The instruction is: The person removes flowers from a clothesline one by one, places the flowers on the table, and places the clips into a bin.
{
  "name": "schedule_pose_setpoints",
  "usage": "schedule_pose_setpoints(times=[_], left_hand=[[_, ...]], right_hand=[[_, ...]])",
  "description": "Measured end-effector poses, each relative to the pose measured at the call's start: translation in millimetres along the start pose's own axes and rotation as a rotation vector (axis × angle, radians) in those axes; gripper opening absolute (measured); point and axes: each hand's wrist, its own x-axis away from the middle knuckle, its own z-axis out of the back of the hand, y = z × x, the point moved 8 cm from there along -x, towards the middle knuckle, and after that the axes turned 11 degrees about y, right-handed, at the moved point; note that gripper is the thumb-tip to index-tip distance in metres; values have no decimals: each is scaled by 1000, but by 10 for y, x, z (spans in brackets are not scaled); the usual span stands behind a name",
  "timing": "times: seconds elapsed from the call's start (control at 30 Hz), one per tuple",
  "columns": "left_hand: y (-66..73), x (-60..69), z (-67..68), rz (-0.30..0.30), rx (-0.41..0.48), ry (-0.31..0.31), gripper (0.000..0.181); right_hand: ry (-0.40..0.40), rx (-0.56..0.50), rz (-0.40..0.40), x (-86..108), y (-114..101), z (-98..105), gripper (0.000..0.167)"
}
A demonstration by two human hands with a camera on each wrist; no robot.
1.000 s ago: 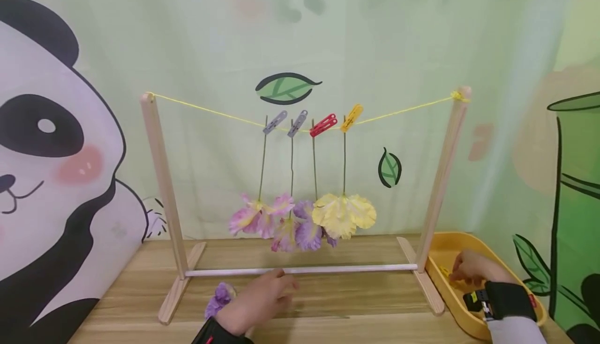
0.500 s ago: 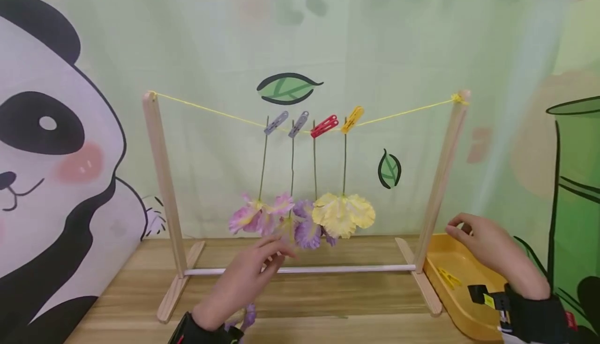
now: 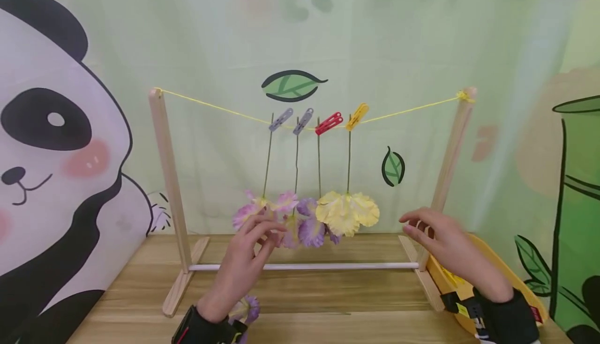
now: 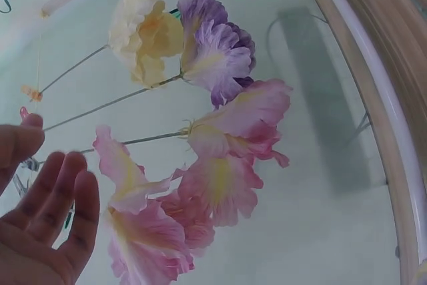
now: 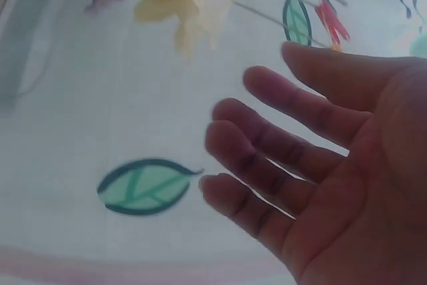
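Artificial flowers hang head down from a yellow string (image 3: pixel 206 106): pink flowers (image 3: pixel 246 213), a purple flower (image 3: pixel 311 229) and a yellow flower (image 3: pixel 347 213). Grey clothespins (image 3: pixel 281 120), a red clothespin (image 3: pixel 329 123) and a yellow clothespin (image 3: pixel 358 117) pin their stems to the string. My left hand (image 3: pixel 244 260) is raised before the pink flowers, fingers loosely bent, nothing between them. Right of the yellow flower, my right hand (image 3: pixel 440 242) hovers in front of the right post with relaxed fingers and an empty palm. Another purple flower (image 3: pixel 251 308) shows beneath my left wrist, partly hidden.
Wooden posts (image 3: pixel 171 177) on feet carry the string, joined low down by a white rod (image 3: pixel 342 266). At the right stands a yellow tray (image 3: pixel 529 297), half covered by my right arm, with a yellow clothespin (image 3: pixel 453 278) inside. A printed curtain (image 3: pixel 422 36) hangs behind.
My left hand has risen from the rod to the pink blossoms. My right hand has come up out of the tray and moved left. The loose purple flower now shows farther right.
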Motion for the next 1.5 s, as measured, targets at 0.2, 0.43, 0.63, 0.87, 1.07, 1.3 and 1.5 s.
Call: schedule_pose_setpoints(times=[0.2,0.43,0.63,0.87,1.07,1.3,1.5], left_hand=[[1,18,-16,26,29,130,19],[-6,39,-75,32,37,179,20],[25,-55,-7,-34,-51,213,23],[-32,-348,90,-2,-114,206,47],[-47,-606,101,19,-103,174,61],[-116,-793,68,116,-69,130,62],[-135,-909,44,148,-53,103,60]], right_hand=[[86,-32,85,-32,-153,-133,23],[140,-57,112,-116,-225,-246,28],[275,-87,194,-293,-461,-49,32],[326,-59,347,-659,-933,205,38],[272,7,426,-1047,-1257,195,43],[199,48,468,-1462,-1501,97,43],[107,129,448,-1736,-1679,34,47]])
